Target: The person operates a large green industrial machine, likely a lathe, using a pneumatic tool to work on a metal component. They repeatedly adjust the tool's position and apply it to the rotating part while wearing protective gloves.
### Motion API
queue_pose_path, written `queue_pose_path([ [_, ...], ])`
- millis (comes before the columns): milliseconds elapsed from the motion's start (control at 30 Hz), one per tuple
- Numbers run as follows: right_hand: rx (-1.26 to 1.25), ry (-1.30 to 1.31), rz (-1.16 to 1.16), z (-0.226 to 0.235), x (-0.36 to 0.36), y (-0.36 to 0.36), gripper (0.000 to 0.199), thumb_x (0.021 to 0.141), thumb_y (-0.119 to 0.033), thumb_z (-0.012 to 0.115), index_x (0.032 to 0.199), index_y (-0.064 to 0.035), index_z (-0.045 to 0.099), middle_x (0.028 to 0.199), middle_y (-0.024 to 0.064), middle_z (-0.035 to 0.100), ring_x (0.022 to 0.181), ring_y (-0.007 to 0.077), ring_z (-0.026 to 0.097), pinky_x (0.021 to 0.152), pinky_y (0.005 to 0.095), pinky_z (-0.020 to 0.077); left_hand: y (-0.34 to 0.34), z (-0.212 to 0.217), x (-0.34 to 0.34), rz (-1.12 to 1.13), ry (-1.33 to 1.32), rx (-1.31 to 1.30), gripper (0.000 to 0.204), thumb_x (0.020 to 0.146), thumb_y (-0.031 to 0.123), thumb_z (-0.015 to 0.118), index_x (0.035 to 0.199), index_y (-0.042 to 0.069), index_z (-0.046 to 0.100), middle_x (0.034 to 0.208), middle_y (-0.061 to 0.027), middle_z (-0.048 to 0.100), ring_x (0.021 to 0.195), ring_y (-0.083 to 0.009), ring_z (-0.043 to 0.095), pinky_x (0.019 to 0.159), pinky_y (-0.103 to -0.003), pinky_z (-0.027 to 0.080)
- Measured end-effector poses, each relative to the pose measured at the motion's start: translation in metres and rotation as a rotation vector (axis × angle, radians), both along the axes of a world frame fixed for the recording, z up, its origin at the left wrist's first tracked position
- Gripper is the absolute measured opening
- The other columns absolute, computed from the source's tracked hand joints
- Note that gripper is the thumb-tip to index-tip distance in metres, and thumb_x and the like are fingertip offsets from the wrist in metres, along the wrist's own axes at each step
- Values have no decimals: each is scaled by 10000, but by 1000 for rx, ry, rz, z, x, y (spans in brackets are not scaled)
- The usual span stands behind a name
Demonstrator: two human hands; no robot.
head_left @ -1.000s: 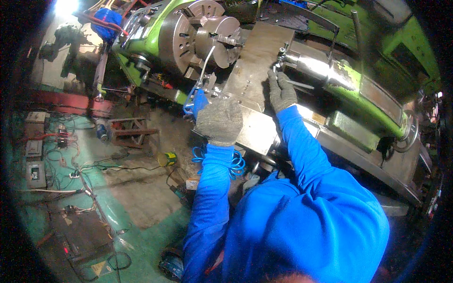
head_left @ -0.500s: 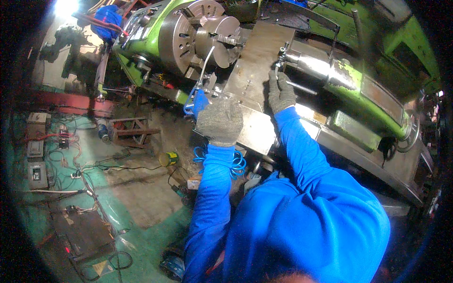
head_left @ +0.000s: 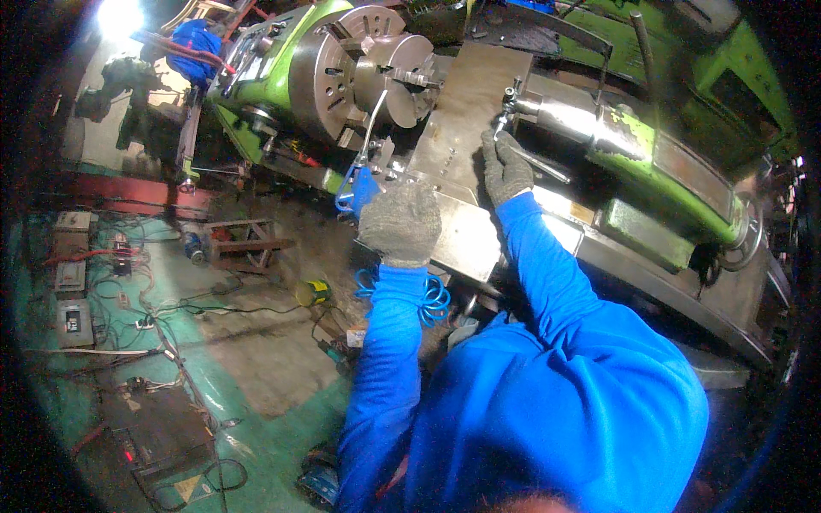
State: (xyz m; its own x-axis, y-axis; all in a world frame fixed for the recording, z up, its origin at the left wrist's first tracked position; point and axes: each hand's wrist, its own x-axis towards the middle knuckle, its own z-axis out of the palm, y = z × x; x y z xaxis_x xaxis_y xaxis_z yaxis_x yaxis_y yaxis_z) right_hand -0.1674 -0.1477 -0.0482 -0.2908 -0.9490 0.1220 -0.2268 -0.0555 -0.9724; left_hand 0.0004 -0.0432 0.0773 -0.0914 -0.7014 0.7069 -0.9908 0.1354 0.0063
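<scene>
My gloved left hand point(head_left: 400, 224) is closed around a blue air blow gun point(head_left: 364, 190) whose thin bent nozzle point(head_left: 375, 120) points up toward the lathe chuck point(head_left: 395, 81). Blue coiled hose point(head_left: 434, 301) hangs by my left wrist. Farther right, my gloved right hand point(head_left: 507, 168) has its fingers round the lower end of a short metal handle point(head_left: 503, 122) in front of the lathe's tailstock spindle point(head_left: 569, 118). Beside these fingers a thin metal rod point(head_left: 547, 168) sticks out to the right. The glove partly hides how they meet.
The green lathe's flat carriage plate point(head_left: 466, 111) lies between my hands and the chuck. A tailstock handwheel point(head_left: 746, 244) stands at the right. On the floor at left are cables, electrical boxes point(head_left: 73, 321), a yellow can point(head_left: 312, 293) and a metal frame point(head_left: 248, 246).
The view has shifted slightly. My right fingers have moved a little on the handle, and the rod beside them has tilted slightly. My left hand keeps its hold on the blow gun.
</scene>
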Motion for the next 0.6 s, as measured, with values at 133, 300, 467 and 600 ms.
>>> queue_pose_path([
  [133, 7, -11, 23, -1, -5, -2, 391, 1052, -326, 668, 1245, 10, 723, 1290, 216, 707, 1225, 367, 653, 1090, 386, 478, -2, 4, -2, -21, 32, -28, 291, 926, 332, 719, 729, 126, 660, 687, -135, 617, 606, -372, 606, 561, -526, 449],
  [300, -90, -140, 44, 1, -14, -2, 271, 1041, -259, 685, 1134, -6, 718, 1035, 163, 720, 1005, 292, 691, 914, 382, 554, -1, -7, 3, -25, 29, 11, 222, 946, 293, 687, 777, 155, 645, 753, -98, 625, 666, -335, 611, 595, -506, 448],
  [467, 205, -1122, -26, 3, -18, -7, 269, 1050, -325, 678, 1083, -58, 684, 945, 118, 660, 857, 219, 630, 737, 366, 558, -3, -1, 0, -37, 37, -28, 237, 948, 309, 690, 764, 165, 646, 718, -88, 617, 619, -335, 605, 563, -500, 446],
  [600, 63, -1771, 115, 12, -32, -6, 433, 1064, -488, 607, 937, -77, 650, 967, 119, 652, 840, 229, 588, 698, 374, 522, -3, -1, 4, -74, 80, -74, 252, 954, 314, 688, 753, 171, 640, 687, -80, 600, 581, -340, 591, 537, -497, 436],
])
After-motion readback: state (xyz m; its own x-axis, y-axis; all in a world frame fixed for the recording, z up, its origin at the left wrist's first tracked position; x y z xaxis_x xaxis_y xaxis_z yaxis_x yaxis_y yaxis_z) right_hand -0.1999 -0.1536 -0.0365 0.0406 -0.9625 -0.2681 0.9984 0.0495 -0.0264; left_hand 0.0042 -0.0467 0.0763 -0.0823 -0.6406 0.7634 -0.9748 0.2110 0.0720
